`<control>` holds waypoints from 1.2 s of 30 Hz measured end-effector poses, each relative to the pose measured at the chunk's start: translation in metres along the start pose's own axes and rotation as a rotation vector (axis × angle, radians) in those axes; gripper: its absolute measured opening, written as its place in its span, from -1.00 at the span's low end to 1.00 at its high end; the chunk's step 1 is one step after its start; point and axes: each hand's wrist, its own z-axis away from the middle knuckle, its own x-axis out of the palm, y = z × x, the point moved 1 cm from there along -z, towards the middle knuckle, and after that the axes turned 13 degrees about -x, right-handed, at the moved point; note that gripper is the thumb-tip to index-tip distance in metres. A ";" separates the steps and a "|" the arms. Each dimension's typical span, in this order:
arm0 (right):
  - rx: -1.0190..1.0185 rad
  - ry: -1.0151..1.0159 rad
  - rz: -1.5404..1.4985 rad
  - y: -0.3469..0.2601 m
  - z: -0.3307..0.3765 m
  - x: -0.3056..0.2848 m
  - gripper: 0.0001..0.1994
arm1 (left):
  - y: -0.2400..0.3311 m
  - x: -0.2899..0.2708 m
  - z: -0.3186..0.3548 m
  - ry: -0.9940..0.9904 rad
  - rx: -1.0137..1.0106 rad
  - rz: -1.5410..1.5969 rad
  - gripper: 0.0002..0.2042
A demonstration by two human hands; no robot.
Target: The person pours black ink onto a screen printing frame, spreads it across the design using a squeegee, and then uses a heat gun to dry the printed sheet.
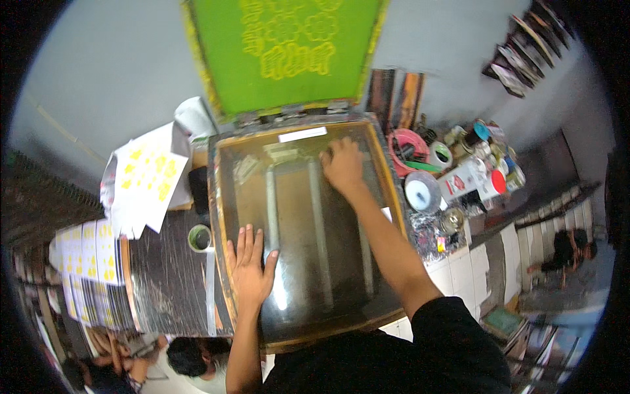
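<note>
A glass-topped printing table (298,243) in a wooden frame lies in front of me, with light reflected in its surface. My left hand (252,266) rests flat on the left part of the glass, fingers spread. Farther off, my right hand (342,164) touches the glass near its far edge, fingers slightly bent and apart, with nothing seen in them. Just beyond it lies a white paper strip (302,134). Pieces of clear tape (245,169) stick to the glass at the far left. A green printing screen (295,79) with yellow patterns stands tilted up behind, held by hinge clamps (292,111).
Printed sheets with yellow shapes (149,172) and a stacked row of prints (92,262) lie on the left. A tape roll (199,238) sits on the dark side table (167,279). Tubs, bottles and a pink basket (408,148) crowd the right. Other people (190,361) are at lower left.
</note>
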 end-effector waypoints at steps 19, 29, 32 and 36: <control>0.335 0.207 -0.567 0.160 0.219 -0.221 -0.87 | 0.071 0.026 0.067 -0.112 -0.142 -0.184 -0.28; 0.520 0.536 -0.592 0.487 0.157 -0.264 -0.66 | 0.173 0.083 0.093 -0.033 -0.182 -0.303 -0.33; 0.579 0.391 -0.574 0.526 0.124 -0.257 -0.57 | 0.169 0.086 0.092 -0.024 -0.174 -0.268 -0.32; 0.578 0.042 -0.573 0.564 0.094 -0.244 -0.60 | 0.171 0.087 0.093 -0.008 -0.213 -0.257 -0.35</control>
